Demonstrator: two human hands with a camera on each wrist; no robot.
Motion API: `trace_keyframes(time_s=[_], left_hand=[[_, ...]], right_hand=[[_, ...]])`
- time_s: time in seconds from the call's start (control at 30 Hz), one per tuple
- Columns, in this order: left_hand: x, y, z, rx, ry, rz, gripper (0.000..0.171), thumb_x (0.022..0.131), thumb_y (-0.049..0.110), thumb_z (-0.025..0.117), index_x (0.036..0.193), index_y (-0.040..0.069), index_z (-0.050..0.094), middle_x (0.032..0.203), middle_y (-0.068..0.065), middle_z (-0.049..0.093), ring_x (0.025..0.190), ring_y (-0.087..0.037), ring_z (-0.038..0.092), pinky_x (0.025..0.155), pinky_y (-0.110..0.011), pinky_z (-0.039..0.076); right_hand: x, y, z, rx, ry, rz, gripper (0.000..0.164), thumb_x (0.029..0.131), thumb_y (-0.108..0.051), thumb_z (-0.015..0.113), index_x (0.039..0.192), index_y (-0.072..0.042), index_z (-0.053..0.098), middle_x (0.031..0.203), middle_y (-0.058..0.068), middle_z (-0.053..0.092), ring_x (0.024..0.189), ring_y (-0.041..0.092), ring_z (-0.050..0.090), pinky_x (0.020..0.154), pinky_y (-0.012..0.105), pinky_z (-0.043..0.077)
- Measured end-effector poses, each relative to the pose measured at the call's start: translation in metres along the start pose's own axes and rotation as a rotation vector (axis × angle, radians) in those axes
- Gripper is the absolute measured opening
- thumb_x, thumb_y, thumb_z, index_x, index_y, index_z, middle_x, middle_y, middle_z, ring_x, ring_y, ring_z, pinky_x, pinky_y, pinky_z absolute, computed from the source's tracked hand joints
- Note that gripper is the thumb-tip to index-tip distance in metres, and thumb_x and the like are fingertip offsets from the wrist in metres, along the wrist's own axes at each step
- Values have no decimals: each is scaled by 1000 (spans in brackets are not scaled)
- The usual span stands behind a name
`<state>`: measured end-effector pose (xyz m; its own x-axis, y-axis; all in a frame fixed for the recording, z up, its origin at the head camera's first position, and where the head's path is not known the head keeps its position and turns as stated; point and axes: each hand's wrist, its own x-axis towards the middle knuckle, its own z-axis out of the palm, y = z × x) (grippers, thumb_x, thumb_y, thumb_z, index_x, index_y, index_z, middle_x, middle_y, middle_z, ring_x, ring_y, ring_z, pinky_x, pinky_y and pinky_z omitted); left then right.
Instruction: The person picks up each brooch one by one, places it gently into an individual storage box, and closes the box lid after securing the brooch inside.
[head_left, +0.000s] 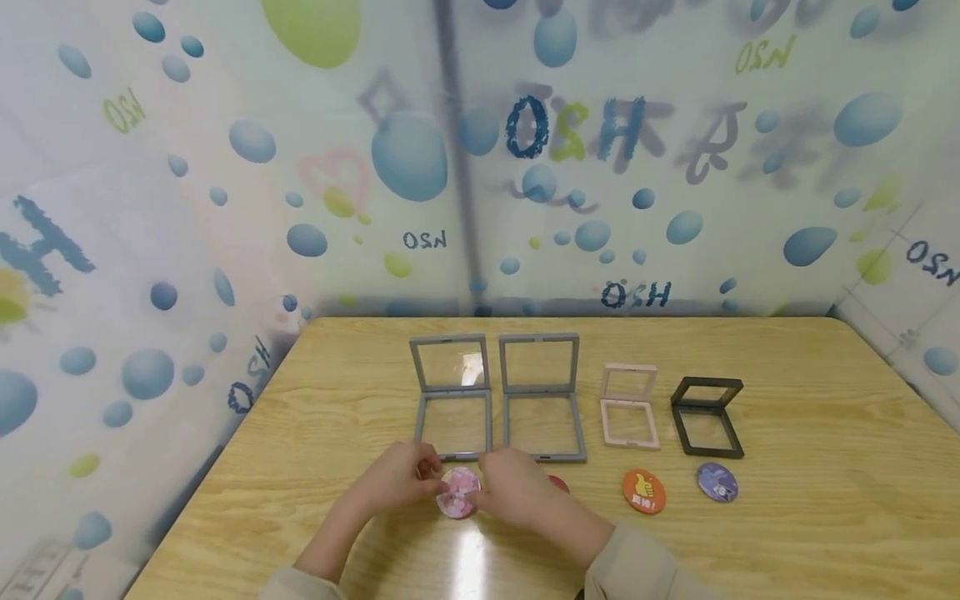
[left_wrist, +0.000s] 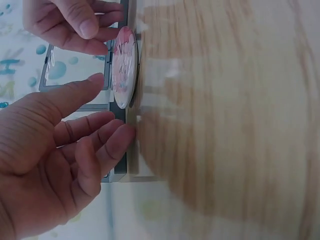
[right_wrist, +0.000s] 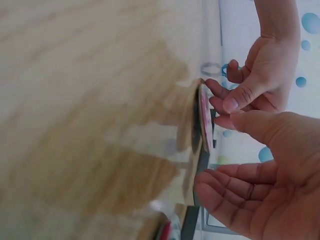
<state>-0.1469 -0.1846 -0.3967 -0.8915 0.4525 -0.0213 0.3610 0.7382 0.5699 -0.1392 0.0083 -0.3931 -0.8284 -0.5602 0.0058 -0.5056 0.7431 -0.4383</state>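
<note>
A round pink-and-white patterned badge lies in front of the left grey frame, seen nearly edge-on in both wrist views. On its left side is my left hand, thumb tip overlapping the rim in the head view. My right hand is on its other side, fingertips right at the rim. Neither hand is closed around the badge; the left wrist view shows the left fingers loosely bent, and the right wrist view shows the right fingers spread from the thumb. Partly hidden behind the right hand is a red badge.
Two grey frames stand with lids raised behind the hands. Further right are a smaller pink frame and a black frame, both opened. An orange badge and a purple-blue badge lie before them on the wooden table.
</note>
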Motion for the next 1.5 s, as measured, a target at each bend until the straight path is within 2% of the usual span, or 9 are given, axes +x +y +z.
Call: trace_keyframes(time_s=[0.17,0.43,0.8,0.87,1.0,1.1,1.23,1.4,1.5], left_hand=[[2,0,2,-12,-6,-30,18,69,17,70,74,3,61,67,-6,63,58,-7,49,54,-24,47],[2,-2,6,-90,-42,-82,19,68,16,70,77,2,61,68,-6,62,58,-8,50,53,-24,47],[3,-3,11,-90,-28,-73,18,68,14,71,73,3,58,62,-3,58,53,-6,46,47,-22,43],[3,-3,11,-97,-28,-78,18,68,14,70,73,3,57,62,-3,58,53,-7,47,48,-23,44],[1,-3,11,-122,-12,-95,17,69,12,69,76,2,57,66,-6,61,57,-8,49,51,-23,47],[1,-3,11,-192,6,-114,14,71,7,67,78,0,56,68,-10,64,58,-9,53,51,-24,51],[1,-3,10,-270,24,-134,11,73,1,63,79,-1,55,69,-15,66,57,-11,57,49,-25,53],[2,-1,8,-265,51,-167,10,74,2,61,80,-1,54,66,-14,65,54,-12,56,49,-26,50],[3,1,5,-234,97,-185,10,73,4,62,79,1,55,62,-11,63,51,-11,52,47,-26,46]], right_hand=[[2,-3,9,31,-6,65,31,69,-31,70,67,-3,55,59,1,52,50,10,41,46,21,40],[3,-8,15,32,11,106,24,69,-22,69,62,-3,57,60,6,57,50,11,42,45,21,41],[4,-11,19,70,62,132,22,64,-13,71,71,2,57,64,9,57,53,14,45,47,23,45],[4,-11,20,106,77,145,22,63,-11,71,73,2,58,65,10,58,54,14,46,48,23,45],[4,-8,22,247,121,170,16,63,-4,69,74,2,59,64,9,59,53,13,47,47,23,45],[6,-4,24,349,157,164,11,64,1,66,73,4,61,61,8,58,49,9,45,42,18,41],[8,1,24,409,187,153,7,66,1,64,72,5,63,62,11,60,45,6,42,38,14,35],[10,4,22,503,188,169,7,68,1,62,73,5,61,64,13,62,45,5,44,40,14,38],[12,4,20,615,173,183,6,70,2,61,73,6,59,62,15,62,46,7,49,42,16,43]])
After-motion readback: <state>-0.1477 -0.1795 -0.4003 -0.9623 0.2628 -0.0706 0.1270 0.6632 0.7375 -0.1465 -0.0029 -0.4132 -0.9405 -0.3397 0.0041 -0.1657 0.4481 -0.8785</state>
